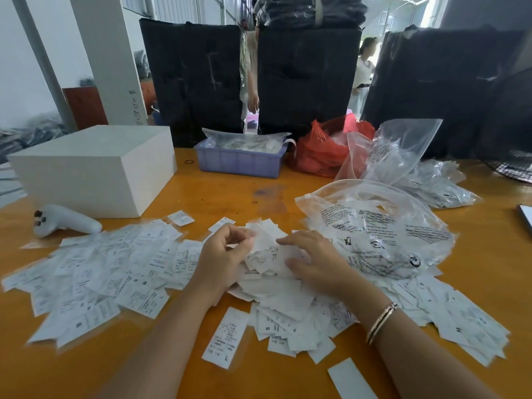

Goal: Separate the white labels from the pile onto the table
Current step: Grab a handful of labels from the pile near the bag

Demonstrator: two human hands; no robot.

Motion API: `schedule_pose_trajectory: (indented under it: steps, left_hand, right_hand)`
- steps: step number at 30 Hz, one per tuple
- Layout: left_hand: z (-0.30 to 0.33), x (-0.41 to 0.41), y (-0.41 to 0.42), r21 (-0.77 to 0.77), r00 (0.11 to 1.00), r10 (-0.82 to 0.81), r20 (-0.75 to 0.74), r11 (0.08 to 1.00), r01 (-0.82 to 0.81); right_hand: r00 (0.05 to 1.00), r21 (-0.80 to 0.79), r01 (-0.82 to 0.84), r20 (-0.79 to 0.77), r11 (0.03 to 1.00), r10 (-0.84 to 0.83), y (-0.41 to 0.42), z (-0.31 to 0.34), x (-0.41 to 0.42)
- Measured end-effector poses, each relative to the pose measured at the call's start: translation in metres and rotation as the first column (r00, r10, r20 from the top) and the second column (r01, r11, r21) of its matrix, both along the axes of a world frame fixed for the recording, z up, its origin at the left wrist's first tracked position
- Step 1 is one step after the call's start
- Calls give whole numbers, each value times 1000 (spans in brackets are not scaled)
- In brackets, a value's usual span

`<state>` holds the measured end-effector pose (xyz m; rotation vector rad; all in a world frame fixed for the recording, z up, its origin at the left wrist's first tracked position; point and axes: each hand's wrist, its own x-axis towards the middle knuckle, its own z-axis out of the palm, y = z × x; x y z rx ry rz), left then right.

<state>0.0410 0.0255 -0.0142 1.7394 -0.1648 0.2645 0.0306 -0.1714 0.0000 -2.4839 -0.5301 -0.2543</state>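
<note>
Labels [121, 272] across orange table [218, 194]

White printed labels [273, 295] lie heaped before me on the orange table [230, 194], more spread flat leftward [109, 272].

On the surface [218, 197], a spread of labels [95, 272] lies toward the left edge and a heaped pile [288, 300] sits at the near middle. A box [95, 165] stands at the far left, a controller [64, 221] before it. A crate [240, 161] sits far centre, with bags [383, 226] on the right.
</note>
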Motion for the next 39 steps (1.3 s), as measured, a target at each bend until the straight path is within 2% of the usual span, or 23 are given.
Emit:
schedule_pose_trajectory:
  steps: [2, 4, 8, 12, 16, 20, 22, 24, 26, 28, 30, 33, 35, 39]
  left_hand:
    - [0, 1, 1, -30, 999, 16, -28, 999, -17]
    - [0, 0, 1, -31, 999, 25, -40, 999, -26]
    - [-1, 0, 3, 21, 997, 74, -29, 997, -73]
    - [-2, 2, 4, 29, 993, 115, 17, 993, -116]
    - [-2, 4, 3, 2, 992, 111, 54, 994, -111]
    - [-2, 4, 4, 70, 977, 169, 133, 981, -179]
    - [-2, 3, 4, 65, 970, 175, 171, 980, -188]
    - [-1, 2, 4, 47, 967, 164, 193, 983, -176]
    - [0, 1, 3, 62, 967, 147, 210, 985, -163]
    - [1, 1, 1, 74, 970, 134, 203, 986, -151]
    - [2, 1, 0, 54, 971, 137, 196, 987, -150]
    - [3, -1, -1, 63, 965, 136, 222, 986, -153]
    - [2, -2, -2, 117, 961, 104, 257, 984, -138]
    - [2, -5, -6, 242, 950, 18, 313, 965, -98]
  right_hand:
    - [1000, -239, -26, 4, 971, 28, -7, -3, 0]
    - [999, -289, -22, 25, 957, 31, -7, -5, -1]
    - [994, -162, -25, 100, 987, 42, -7, -10, -1]
    - [999, 37, -1, 46, 999, 0, -8, -8, -4]
    - [1000, 91, -21, 19, 996, 19, -8, -8, -7]
    - [1000, 148, -11, -7, 989, 12, -9, -11, -6]
    - [1000, 173, 11, 14, 985, -14, -9, -13, -4]
    - [996, 273, 45, 60, 961, -63, -7, -12, -3]
    - [991, 490, 75, 63, 868, -121, -3, -7, -4]
    - [993, 715, 91, -11, 693, -119, 3, -4, -6]
    - [992, 824, 125, -100, 553, -76, 8, -4, -7]
    - [985, 902, 136, -168, 409, 42, 13, -3, -8]
    - [982, 921, 125, -167, 368, 83, 14, -3, -8]
    - [988, 935, 118, -146, 335, 60, 14, -4, -8]
